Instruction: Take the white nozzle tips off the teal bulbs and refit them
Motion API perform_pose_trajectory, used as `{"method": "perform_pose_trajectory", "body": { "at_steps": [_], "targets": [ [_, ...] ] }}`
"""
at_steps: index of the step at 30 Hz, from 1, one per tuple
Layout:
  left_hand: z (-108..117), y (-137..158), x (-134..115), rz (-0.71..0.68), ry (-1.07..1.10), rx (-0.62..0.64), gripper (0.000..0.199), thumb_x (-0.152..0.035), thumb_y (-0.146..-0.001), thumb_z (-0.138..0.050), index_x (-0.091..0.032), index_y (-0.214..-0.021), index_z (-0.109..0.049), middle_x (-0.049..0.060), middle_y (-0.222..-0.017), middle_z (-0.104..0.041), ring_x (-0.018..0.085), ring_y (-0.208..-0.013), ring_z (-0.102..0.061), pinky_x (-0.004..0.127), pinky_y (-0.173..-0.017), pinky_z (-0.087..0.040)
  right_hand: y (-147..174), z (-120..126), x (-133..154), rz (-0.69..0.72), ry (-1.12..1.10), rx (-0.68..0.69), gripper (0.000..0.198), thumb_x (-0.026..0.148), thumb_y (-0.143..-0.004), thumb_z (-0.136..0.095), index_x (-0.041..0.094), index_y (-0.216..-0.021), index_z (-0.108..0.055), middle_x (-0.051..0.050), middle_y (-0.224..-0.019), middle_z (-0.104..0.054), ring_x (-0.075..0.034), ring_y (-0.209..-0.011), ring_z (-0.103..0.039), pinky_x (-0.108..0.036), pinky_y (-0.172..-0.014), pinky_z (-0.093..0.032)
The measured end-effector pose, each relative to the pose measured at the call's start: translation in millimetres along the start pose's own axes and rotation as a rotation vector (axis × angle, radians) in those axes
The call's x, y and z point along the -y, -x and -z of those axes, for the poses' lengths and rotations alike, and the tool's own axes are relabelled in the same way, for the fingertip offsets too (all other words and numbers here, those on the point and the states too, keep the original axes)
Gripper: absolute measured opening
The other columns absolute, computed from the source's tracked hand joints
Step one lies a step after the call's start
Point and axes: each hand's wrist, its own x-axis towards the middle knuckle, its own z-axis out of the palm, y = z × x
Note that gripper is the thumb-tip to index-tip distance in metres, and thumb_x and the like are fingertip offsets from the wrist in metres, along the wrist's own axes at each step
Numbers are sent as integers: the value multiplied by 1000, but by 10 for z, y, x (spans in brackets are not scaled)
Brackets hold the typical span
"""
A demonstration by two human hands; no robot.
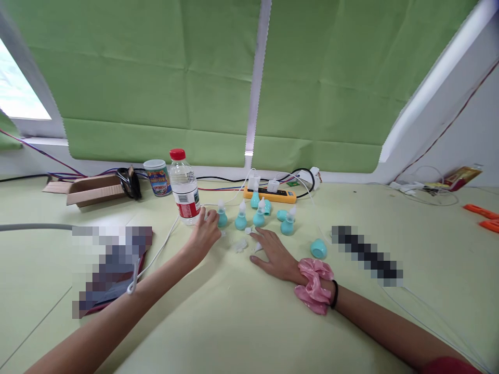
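My left hand (205, 232) is beside the water bottle (185, 189), fingers bent and a little apart, close to a teal squeeze bulb with a clear nozzle (222, 215). Whether it touches that bulb I cannot tell. My right hand (275, 253) lies low over the table with fingers stretched and thumb apart. Its fingertips reach a small whitish cap-like piece (248, 231). A clear nozzle (258, 247) lies between its thumb and fingers. Loose clear pieces (240, 245) rest between the hands. More nozzled bulbs stand behind, including a middle bulb (240, 221) and a right bulb (287, 224).
Bare teal bulbs lie around, one at the right (318, 249). Behind are a yellow power strip (271, 195) with chargers, a can (158, 178) and an open cardboard box (97, 190). A white cable (159, 249) runs by my left forearm. Orange-handled tools (483, 213) lie far right.
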Motion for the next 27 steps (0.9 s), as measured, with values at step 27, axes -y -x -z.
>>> {"method": "perform_pose_trajectory", "body": {
  "at_steps": [27],
  "targets": [
    [-23, 16, -377, -162, 617, 59, 21, 3, -64, -50, -11, -79, -54, 11, -82, -57, 26, -81, -52, 31, -57, -42, -2, -54, 61, -34, -96, -155, 18, 18, -74, -52, 18, -92, -52, -6, -87, -53, -21, -85, -49, -37, -76, -43]
  ]
}}
